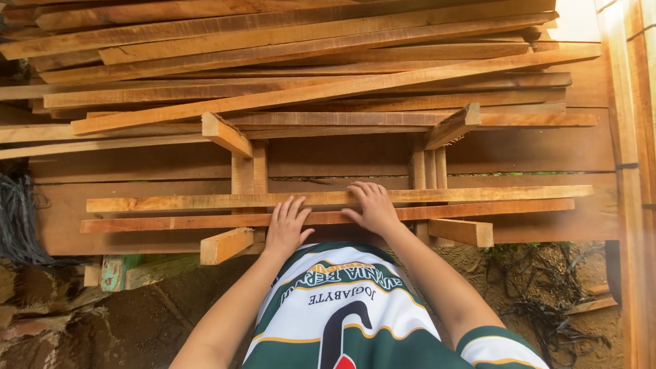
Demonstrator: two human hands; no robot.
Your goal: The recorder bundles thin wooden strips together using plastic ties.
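Observation:
Two long wooden planks lie side by side on a low wooden rack in front of me: a paler far plank (478,194) and a redder near plank (171,223). My left hand (287,225) rests flat on the near plank with fingers spread. Over at the other side, my right hand (371,206) presses across both planks, its fingers reaching onto the far one. Neither hand is closed around anything.
A big stack of long planks (294,61) fills the upper rack. Short support arms (225,244) (462,232) jut toward me. More boards stand upright at the right edge (632,171). Dark cables (17,219) hang at left; dirt ground (137,321) lies below.

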